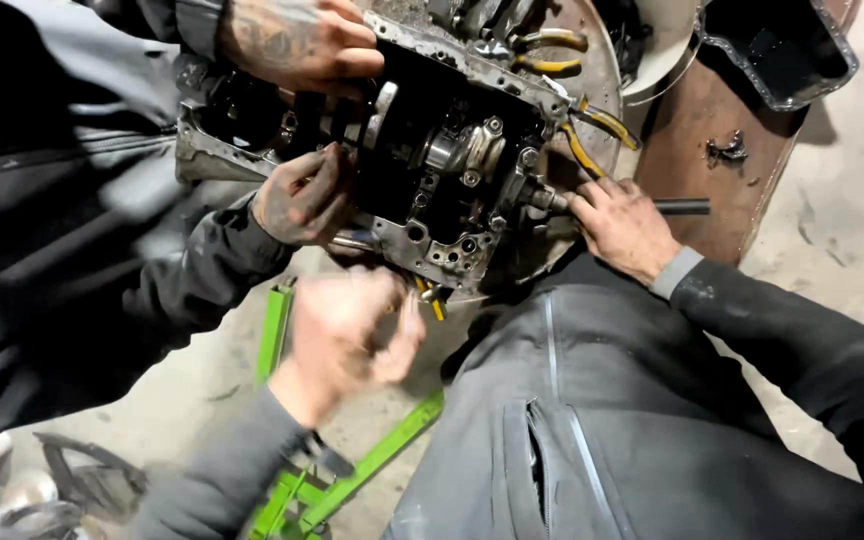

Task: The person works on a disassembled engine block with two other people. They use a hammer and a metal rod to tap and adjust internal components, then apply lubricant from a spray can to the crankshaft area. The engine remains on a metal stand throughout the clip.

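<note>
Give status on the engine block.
Done: pan is off, set aside; crank exposed. In hand: right hand grips a bar at the block edge; left hand blurred below; a co-worker's hands steady the block. Left: bearing caps still bolted on.

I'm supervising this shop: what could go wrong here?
The co-worker's hand rests on the grimy grey metal engine block while the right hand grips a dark metal wrench: a slip could pinch fingers. Yellow-handled pliers lying loose by the block could fall.
</note>
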